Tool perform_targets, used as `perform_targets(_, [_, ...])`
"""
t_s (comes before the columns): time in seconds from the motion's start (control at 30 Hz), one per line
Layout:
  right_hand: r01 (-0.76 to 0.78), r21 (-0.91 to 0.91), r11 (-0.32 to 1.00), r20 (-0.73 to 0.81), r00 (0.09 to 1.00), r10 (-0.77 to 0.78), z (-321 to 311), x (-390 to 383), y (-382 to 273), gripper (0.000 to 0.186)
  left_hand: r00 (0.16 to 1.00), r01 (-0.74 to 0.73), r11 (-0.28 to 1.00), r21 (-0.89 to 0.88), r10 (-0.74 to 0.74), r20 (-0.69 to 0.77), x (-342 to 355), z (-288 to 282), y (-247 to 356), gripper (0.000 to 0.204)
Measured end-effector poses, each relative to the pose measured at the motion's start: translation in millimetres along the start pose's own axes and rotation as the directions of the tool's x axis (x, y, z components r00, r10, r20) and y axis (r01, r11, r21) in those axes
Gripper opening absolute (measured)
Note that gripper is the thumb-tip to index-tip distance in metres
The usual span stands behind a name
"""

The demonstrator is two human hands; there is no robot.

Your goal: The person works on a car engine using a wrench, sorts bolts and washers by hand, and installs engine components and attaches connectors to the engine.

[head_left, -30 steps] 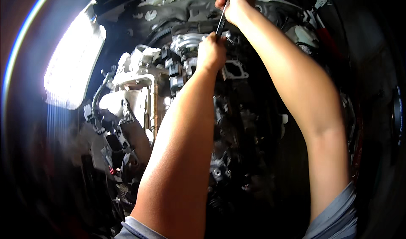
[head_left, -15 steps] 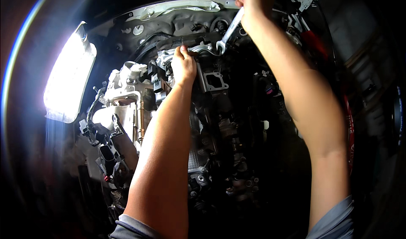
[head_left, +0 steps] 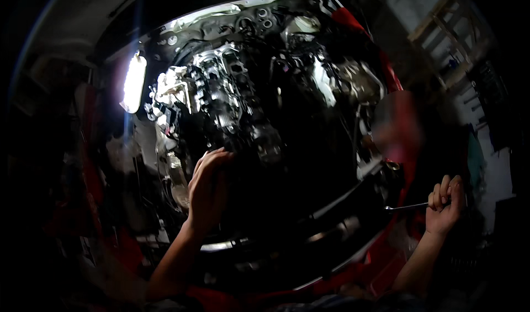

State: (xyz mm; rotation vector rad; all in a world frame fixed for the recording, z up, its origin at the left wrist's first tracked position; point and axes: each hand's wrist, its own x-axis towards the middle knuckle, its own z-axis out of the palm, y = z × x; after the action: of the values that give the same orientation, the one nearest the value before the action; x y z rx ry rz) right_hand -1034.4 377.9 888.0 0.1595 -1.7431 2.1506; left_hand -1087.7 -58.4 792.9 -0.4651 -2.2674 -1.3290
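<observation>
My right hand (head_left: 445,202) is off to the right, past the red edge of the car body, with its fingers closed round a wrench (head_left: 411,206). The wrench's slim metal shank points left, its small head over the dark front right of the engine bay. Nearer the middle, my left hand (head_left: 206,184) hangs over the front of the engine (head_left: 223,102), fingers stretched forward and a little bent. Nothing shows in it, though its palm side is in deep shadow. The opened engine carries bare metal parts along its top.
A bright work lamp (head_left: 134,84) stands at the left of the bay. Red bodywork (head_left: 393,80) runs along the right side. Beyond it are a wooden frame (head_left: 441,33) and a dark panel (head_left: 488,99). Much of the near bay is too dark to make out.
Both hands have drawn back from the far end of the engine. My right hand has swung down to the right with the wrench. The view has shifted and takes in more of the car.
</observation>
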Motion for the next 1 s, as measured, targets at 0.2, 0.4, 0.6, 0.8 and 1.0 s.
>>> perform_targets(0.2, [-0.255, -0.322, 0.912, -0.049, 0.966, 0.253, -51, -159, -73, 0.031, 0.903, 0.374, 0.647, 0.665, -0.417, -0.102, -308, -42, 33, 0.039])
perform_targets(0.4, [-0.195, -0.835, 0.515, 0.013, 0.928, 0.372, -41, -307, -113, 0.027, 0.766, 0.451, 0.47, 0.759, -0.64, -0.058, -405, -60, -24, 0.061])
perform_targets(0.6, [-0.179, -0.914, 0.363, 0.054, 0.836, 0.547, 17, -397, -149, 0.02, 0.862, 0.468, 0.626, 0.624, -0.479, -0.166, -421, -71, -1, 0.054])
perform_targets(0.8, [0.127, -0.954, 0.271, 0.267, 0.77, 0.58, 98, -365, -157, 0.019, 0.838, 0.493, 0.537, 0.684, -0.504, -0.208, -440, -68, -21, 0.062])
perform_targets(1.0, [0.384, -0.915, 0.126, 0.402, 0.831, 0.383, 81, -314, -150, 0.024, 0.844, 0.467, 0.569, 0.677, -0.515, -0.149, -444, -60, -27, 0.066])
